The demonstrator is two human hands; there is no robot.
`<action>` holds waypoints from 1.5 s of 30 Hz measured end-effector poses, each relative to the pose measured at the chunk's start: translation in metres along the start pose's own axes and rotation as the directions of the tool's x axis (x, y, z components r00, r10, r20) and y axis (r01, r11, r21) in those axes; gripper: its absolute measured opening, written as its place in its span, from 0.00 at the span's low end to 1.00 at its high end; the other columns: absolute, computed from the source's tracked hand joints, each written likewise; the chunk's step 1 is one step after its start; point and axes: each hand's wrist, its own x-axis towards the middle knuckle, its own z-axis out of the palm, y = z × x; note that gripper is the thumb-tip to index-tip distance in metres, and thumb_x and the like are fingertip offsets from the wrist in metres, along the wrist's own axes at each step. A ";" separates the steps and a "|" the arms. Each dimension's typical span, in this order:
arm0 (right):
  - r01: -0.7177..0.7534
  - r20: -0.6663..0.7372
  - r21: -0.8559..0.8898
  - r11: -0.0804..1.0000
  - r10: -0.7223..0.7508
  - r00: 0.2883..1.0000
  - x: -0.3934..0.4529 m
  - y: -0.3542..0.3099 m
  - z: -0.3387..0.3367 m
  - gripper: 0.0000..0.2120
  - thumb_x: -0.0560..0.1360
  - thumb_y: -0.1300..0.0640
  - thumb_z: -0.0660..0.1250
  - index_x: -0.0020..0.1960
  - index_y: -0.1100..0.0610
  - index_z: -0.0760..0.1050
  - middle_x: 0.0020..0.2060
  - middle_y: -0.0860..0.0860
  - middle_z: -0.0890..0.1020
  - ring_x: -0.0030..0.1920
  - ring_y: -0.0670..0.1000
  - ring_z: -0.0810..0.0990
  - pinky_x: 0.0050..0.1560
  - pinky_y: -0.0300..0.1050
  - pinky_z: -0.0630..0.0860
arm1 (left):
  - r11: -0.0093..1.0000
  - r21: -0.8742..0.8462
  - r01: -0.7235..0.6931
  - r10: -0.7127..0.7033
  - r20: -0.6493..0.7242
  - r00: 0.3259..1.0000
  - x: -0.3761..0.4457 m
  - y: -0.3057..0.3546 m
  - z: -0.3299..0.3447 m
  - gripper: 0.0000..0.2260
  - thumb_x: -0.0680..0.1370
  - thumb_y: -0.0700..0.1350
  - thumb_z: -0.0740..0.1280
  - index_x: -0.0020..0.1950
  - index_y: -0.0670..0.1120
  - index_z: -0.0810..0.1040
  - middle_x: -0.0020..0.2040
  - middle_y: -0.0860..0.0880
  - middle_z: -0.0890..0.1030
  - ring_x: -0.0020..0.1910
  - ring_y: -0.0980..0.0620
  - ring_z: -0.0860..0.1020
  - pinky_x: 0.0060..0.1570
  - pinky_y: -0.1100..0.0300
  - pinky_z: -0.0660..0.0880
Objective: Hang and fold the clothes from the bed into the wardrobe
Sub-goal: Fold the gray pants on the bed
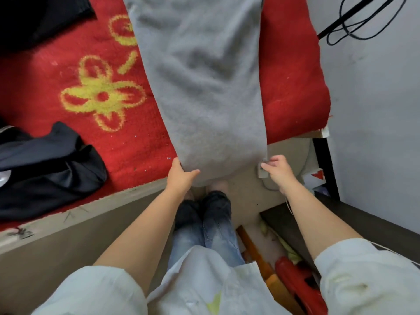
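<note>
A long grey fleece garment (204,87) lies stretched over the red bed blanket (68,87), its near end hanging past the bed edge. My left hand (181,176) grips the garment's near left corner, thumb on top. My right hand (278,170) pinches the near right corner, where a small label shows. A crumpled dark navy garment (45,169) lies on the bed at the left. Another black garment (34,19) sits at the far left corner.
The blanket has a yellow flower pattern (102,96). The bed's beige side panel (68,235) runs across the lower left. Black cables (363,23) hang on the grey wall at right. A red object (300,285) and an orange one lie on the floor by my feet.
</note>
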 end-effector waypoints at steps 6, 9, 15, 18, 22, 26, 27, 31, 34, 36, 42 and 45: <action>0.048 0.125 -0.004 0.999 -0.047 0.991 0.021 0.001 0.022 0.28 0.75 0.62 0.66 0.72 0.60 0.59 0.70 0.55 0.66 0.70 0.56 0.64 0.65 0.47 0.64 | 0.998 -0.049 0.051 -0.047 0.083 0.995 0.003 -0.014 0.002 0.21 0.73 0.35 0.69 0.65 0.39 0.70 0.60 0.46 0.76 0.57 0.49 0.75 0.52 0.61 0.70; 0.064 0.058 0.040 0.997 -0.067 0.996 0.036 0.007 0.027 0.30 0.71 0.64 0.70 0.69 0.61 0.62 0.66 0.55 0.70 0.66 0.56 0.69 0.62 0.47 0.67 | 0.996 -0.063 0.057 -0.047 0.152 0.987 0.006 -0.027 0.006 0.22 0.72 0.33 0.69 0.65 0.40 0.70 0.59 0.47 0.76 0.55 0.51 0.74 0.53 0.61 0.70; 0.080 0.273 -0.064 0.995 -0.060 0.960 0.050 0.016 0.024 0.32 0.69 0.65 0.72 0.69 0.60 0.64 0.65 0.55 0.72 0.66 0.55 0.69 0.62 0.45 0.67 | 0.993 0.113 0.041 -0.049 0.069 0.996 0.007 -0.045 0.025 0.22 0.71 0.38 0.72 0.63 0.41 0.70 0.58 0.47 0.66 0.62 0.45 0.69 0.64 0.49 0.69; 0.078 0.386 -0.167 0.983 -0.007 0.923 0.041 0.028 0.018 0.28 0.69 0.63 0.72 0.67 0.61 0.68 0.62 0.56 0.75 0.64 0.56 0.71 0.65 0.48 0.67 | 0.997 -0.050 0.064 -0.055 0.158 0.986 -0.004 -0.048 0.030 0.24 0.70 0.34 0.72 0.64 0.40 0.69 0.59 0.45 0.74 0.60 0.47 0.74 0.58 0.54 0.72; 0.044 0.506 -0.235 0.971 0.084 0.858 0.010 0.047 -0.006 0.25 0.70 0.65 0.70 0.66 0.61 0.69 0.59 0.53 0.76 0.62 0.54 0.72 0.65 0.48 0.66 | 0.997 -0.012 0.077 -0.068 0.332 0.941 -0.034 -0.049 0.026 0.21 0.71 0.31 0.70 0.62 0.42 0.73 0.57 0.45 0.77 0.55 0.50 0.75 0.54 0.60 0.70; -0.117 0.656 -0.233 0.965 0.245 0.714 -0.023 0.069 -0.029 0.26 0.68 0.65 0.71 0.64 0.60 0.69 0.58 0.53 0.77 0.58 0.54 0.75 0.61 0.49 0.70 | 0.991 0.053 0.120 -0.131 0.445 0.886 -0.059 -0.058 0.020 0.20 0.70 0.34 0.72 0.59 0.46 0.74 0.55 0.49 0.77 0.54 0.50 0.76 0.52 0.58 0.71; -0.155 0.674 -0.229 0.961 0.272 0.687 -0.030 0.071 -0.034 0.29 0.65 0.64 0.74 0.63 0.60 0.69 0.56 0.52 0.78 0.56 0.52 0.76 0.58 0.47 0.72 | 0.985 0.082 0.149 -0.170 0.471 0.866 -0.068 -0.061 0.020 0.18 0.70 0.35 0.72 0.58 0.46 0.74 0.54 0.49 0.78 0.54 0.49 0.76 0.52 0.58 0.72; -0.275 0.688 -0.126 0.953 0.283 0.668 -0.057 0.074 -0.044 0.29 0.63 0.62 0.70 0.63 0.61 0.69 0.52 0.53 0.79 0.52 0.52 0.77 0.50 0.45 0.74 | 0.935 -0.027 0.352 -0.289 0.516 0.806 -0.103 -0.082 0.020 0.16 0.74 0.35 0.67 0.61 0.42 0.72 0.59 0.45 0.76 0.59 0.46 0.74 0.59 0.53 0.72; -0.274 0.617 0.105 0.956 0.153 0.772 -0.073 0.056 -0.048 0.16 0.75 0.66 0.62 0.63 0.63 0.68 0.47 0.53 0.78 0.46 0.50 0.77 0.45 0.43 0.75 | 0.870 -0.273 0.411 -0.261 0.452 0.853 -0.123 -0.075 0.019 0.14 0.77 0.37 0.62 0.63 0.41 0.70 0.57 0.44 0.76 0.53 0.46 0.77 0.49 0.59 0.77; -0.238 0.523 0.238 0.942 0.082 0.848 -0.082 0.035 -0.049 0.12 0.77 0.66 0.58 0.61 0.63 0.69 0.52 0.55 0.78 0.43 0.49 0.77 0.42 0.41 0.75 | 0.827 -0.425 0.369 -0.231 0.341 0.911 -0.127 -0.059 0.018 0.14 0.78 0.37 0.61 0.64 0.38 0.69 0.55 0.44 0.77 0.44 0.51 0.77 0.38 0.65 0.78; -0.027 0.364 0.442 0.897 -0.151 0.919 -0.098 -0.033 -0.061 0.17 0.77 0.66 0.58 0.63 0.52 0.69 0.50 0.49 0.78 0.42 0.47 0.77 0.32 0.38 0.76 | 0.685 -0.705 0.183 -0.125 0.134 0.983 -0.137 0.002 -0.009 0.28 0.78 0.34 0.60 0.74 0.52 0.56 0.59 0.41 0.72 0.35 0.49 0.77 0.25 0.63 0.72; 0.058 0.336 0.507 0.860 -0.259 0.905 -0.101 -0.073 -0.069 0.11 0.77 0.66 0.56 0.42 0.55 0.74 0.29 0.45 0.80 0.34 0.45 0.75 0.27 0.31 0.72 | 0.712 -0.701 0.040 0.051 0.109 0.993 -0.142 0.045 -0.031 0.13 0.78 0.32 0.56 0.54 0.48 0.71 0.46 0.45 0.73 0.35 0.50 0.74 0.26 0.64 0.73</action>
